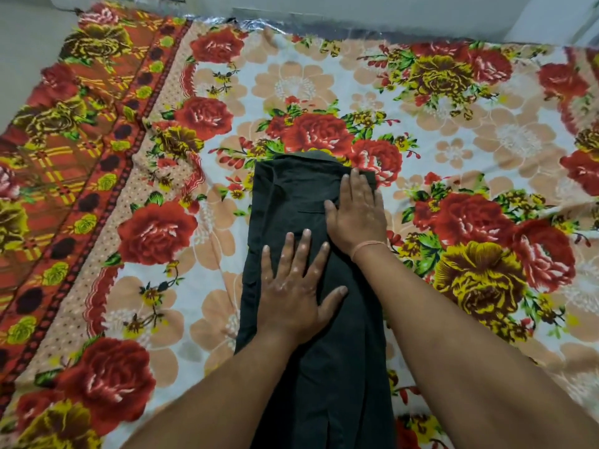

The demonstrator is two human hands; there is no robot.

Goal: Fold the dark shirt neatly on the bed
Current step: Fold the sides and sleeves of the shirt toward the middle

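Observation:
The dark shirt lies on the bed as a long narrow strip, its sides folded in, with the collar end far from me and the hem end running off the bottom of the view. My left hand presses flat on the middle of the strip, fingers spread. My right hand lies flat on the upper right part, fingers straight and pointing toward the collar. A thin band circles my right wrist.
The bed is covered by a floral sheet with red roses and a red-orange border along the left. A pale wall runs behind the bed's far edge.

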